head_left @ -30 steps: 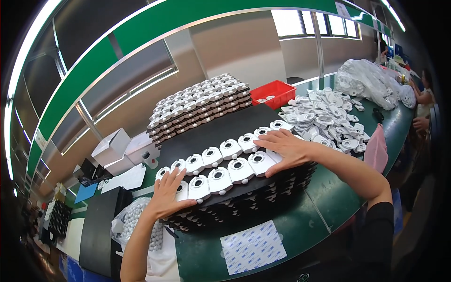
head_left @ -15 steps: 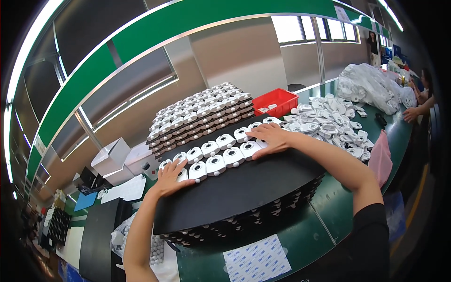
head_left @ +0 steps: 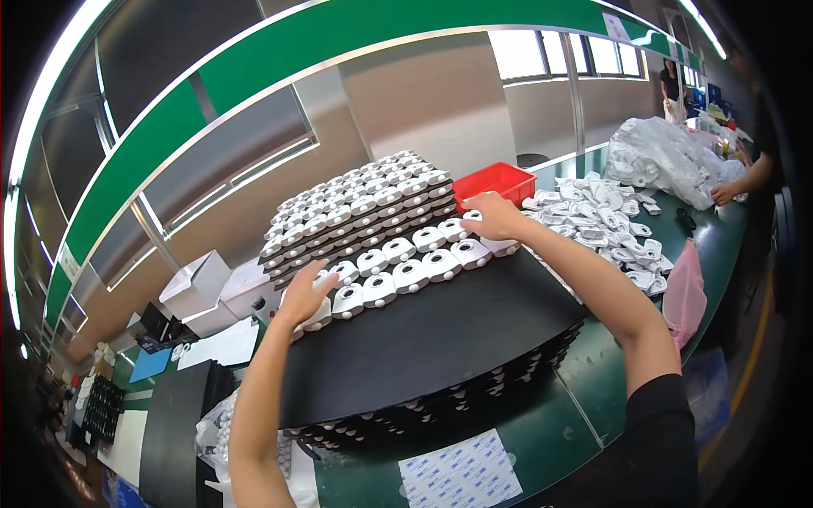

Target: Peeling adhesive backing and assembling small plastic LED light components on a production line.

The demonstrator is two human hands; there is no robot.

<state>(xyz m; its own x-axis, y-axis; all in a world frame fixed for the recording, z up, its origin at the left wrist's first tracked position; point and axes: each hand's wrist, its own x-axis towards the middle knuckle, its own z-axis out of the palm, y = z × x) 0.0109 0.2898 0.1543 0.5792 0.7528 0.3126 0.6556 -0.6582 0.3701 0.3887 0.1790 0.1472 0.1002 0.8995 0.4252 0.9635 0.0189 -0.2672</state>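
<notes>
Two rows of white plastic parts with round dark-centred openings (head_left: 409,276) lie along the far side of a black sheet (head_left: 423,347). This sheet tops a layered stack with small white knobs showing at its front edge. My left hand (head_left: 305,294) is at the left end of the rows, its thumb and fingers apart. Over the right end is my right hand (head_left: 494,218), fingers spread and bent forward. Neither hand appears to grip a part, though some fingertips are hidden. Just behind stands a taller stack of black sheets covered with white parts (head_left: 364,203).
A red bin (head_left: 500,179) and a heap of loose white parts (head_left: 605,222) sit at the right, with a clear plastic bag (head_left: 660,161) beyond. Pink cloth (head_left: 684,292) hangs near the edge. White boxes (head_left: 196,284) stand left; a co-worker's hand (head_left: 727,193) reaches in right.
Both my hands have moved up and away from me, off the near row. The rows of white parts sit slightly farther back. At the right, the co-worker's arm has shifted.
</notes>
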